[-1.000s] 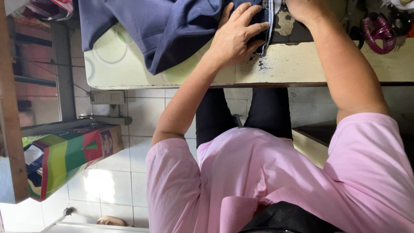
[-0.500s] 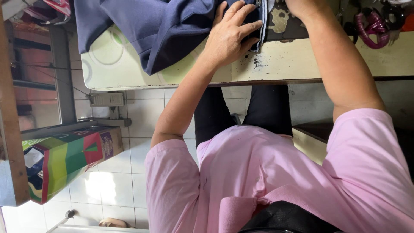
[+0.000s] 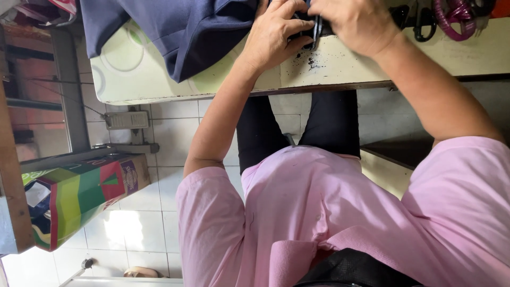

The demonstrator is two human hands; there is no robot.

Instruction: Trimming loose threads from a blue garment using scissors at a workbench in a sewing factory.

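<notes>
Both hands worked at the table's [image 3: 372, 66] far edge: my left hand [image 3: 276, 34] pressed flat on the navy cloth [image 3: 175, 32]; my right hand [image 3: 353, 24] curled beside it, grip unclear.

two hands [image 3: 276, 34], one navy cloth [image 3: 180, 29], one striped bag [image 3: 79, 199]

both hands [image 3: 319, 29] on navy cloth [image 3: 180, 32]
</notes>
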